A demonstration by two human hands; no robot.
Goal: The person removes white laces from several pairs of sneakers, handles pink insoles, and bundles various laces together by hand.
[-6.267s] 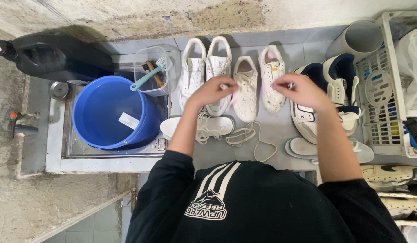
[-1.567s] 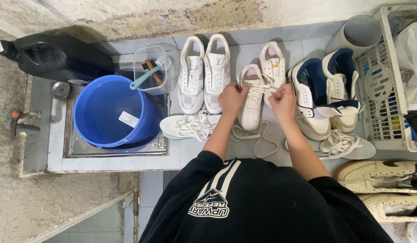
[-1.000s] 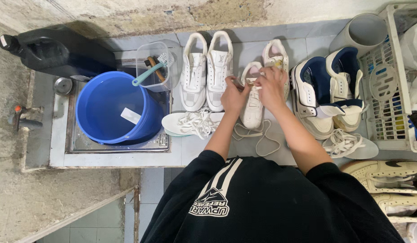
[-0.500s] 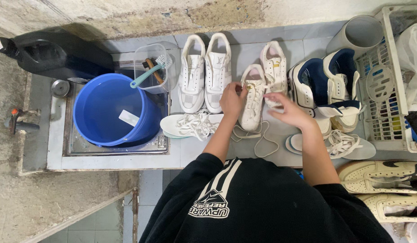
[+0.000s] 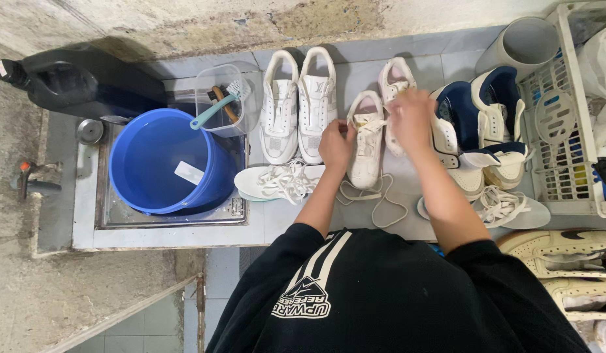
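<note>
The person's left hand (image 5: 336, 145) rests against the left side of a pale sneaker (image 5: 366, 149) that lies toe toward the person on the grey table (image 5: 420, 75). Its grip is closed around the shoe's edge near the laces. The right hand (image 5: 411, 119) is blurred above the upper right part of the same sneaker, and whether its grip is together or apart cannot be told. A loose shoelace (image 5: 381, 204) trails from the sneaker in loops toward the table's near edge.

Just behind the right hand lies a second pale sneaker (image 5: 394, 82), partly covered by that hand. To the left stand two white sneakers (image 5: 298, 104) side by side, touching each other. In front of them an insole (image 5: 264, 186) lies flat with a bundle of white laces (image 5: 291, 182) on it, just beside the left hand's wrist. To the right are a pair of navy and white sneakers (image 5: 479, 127), with another insole and laces (image 5: 505, 206) in front of them.

Farther left, a blue bucket (image 5: 166, 163) sits in a sink (image 5: 87, 196), and a clear tub (image 5: 228, 98) behind it holds a brush (image 5: 218, 108). A black jug (image 5: 67, 82) lies by the wall. At the far right stand a white basket (image 5: 564, 131) and a grey pipe (image 5: 522, 42). More pale shoes (image 5: 558, 261) lie at the lower right.
</note>
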